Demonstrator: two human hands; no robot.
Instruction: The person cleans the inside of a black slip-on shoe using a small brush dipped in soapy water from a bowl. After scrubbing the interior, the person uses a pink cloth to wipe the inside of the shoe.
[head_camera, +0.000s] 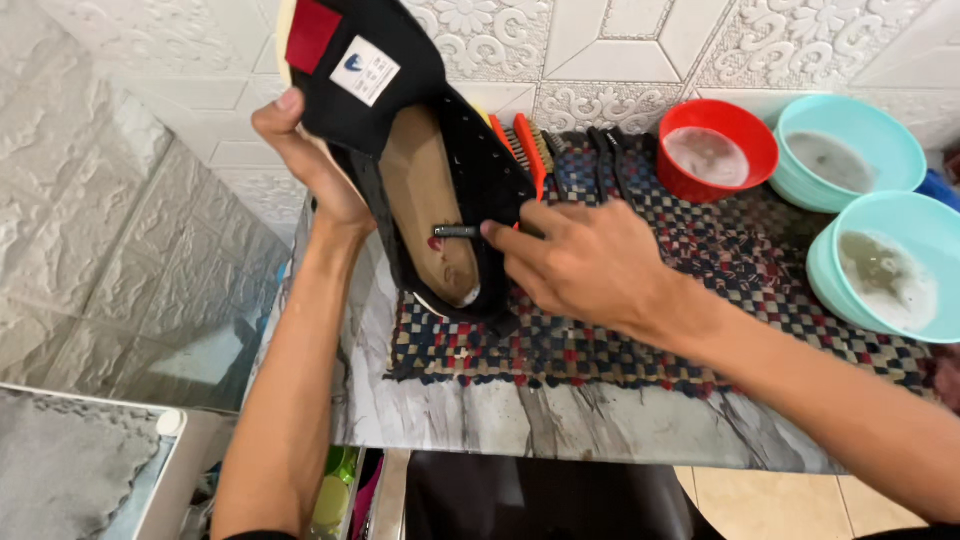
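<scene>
My left hand (315, 160) grips a black shoe (420, 150) by its toe end and holds it tilted, heel down, over a checked woven mat (640, 330). The shoe has a tan insole, a red patch and a white label on its tongue. My right hand (580, 265) reaches into the shoe's opening and pinches a small dark piece (455, 231) at the shoe's side edge. An orange-handled brush (530, 150) lies just behind the shoe.
A red bowl (716, 150) and two teal bowls (850, 150) (890, 265) with cloudy liquid stand at the right on the mat. Dark brushes (610, 165) lie by the red bowl. The marble counter (560, 420) meets a patterned tiled wall (640, 50); a white bin (90, 470) sits lower left.
</scene>
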